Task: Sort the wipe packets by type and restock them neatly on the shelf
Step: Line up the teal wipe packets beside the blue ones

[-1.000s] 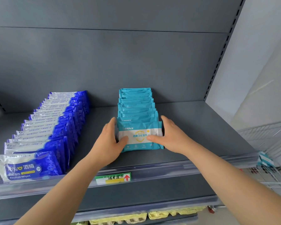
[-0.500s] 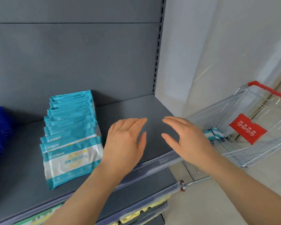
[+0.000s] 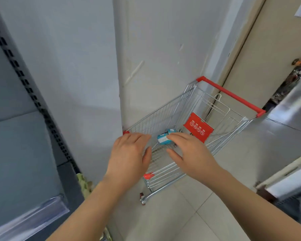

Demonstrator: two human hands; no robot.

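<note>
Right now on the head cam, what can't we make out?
1. Teal packets in the cart: count unclear in the head view. They are small, and the right hand covers part of them.
2. Red sign: icons too small to read.
3. Shelf: mostly cut off by the left edge, so its stock is out of view.
4. Grey object at the right edge: motion-blurred, unidentifiable.

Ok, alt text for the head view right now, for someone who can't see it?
The left hand and right hand reach, open and empty, over a wire shopping cart toward teal wipe packets lying in its basket. The cart, with a red handle and red sign, stands on a tiled floor beside a white wall, right of the grey shelf.
</note>
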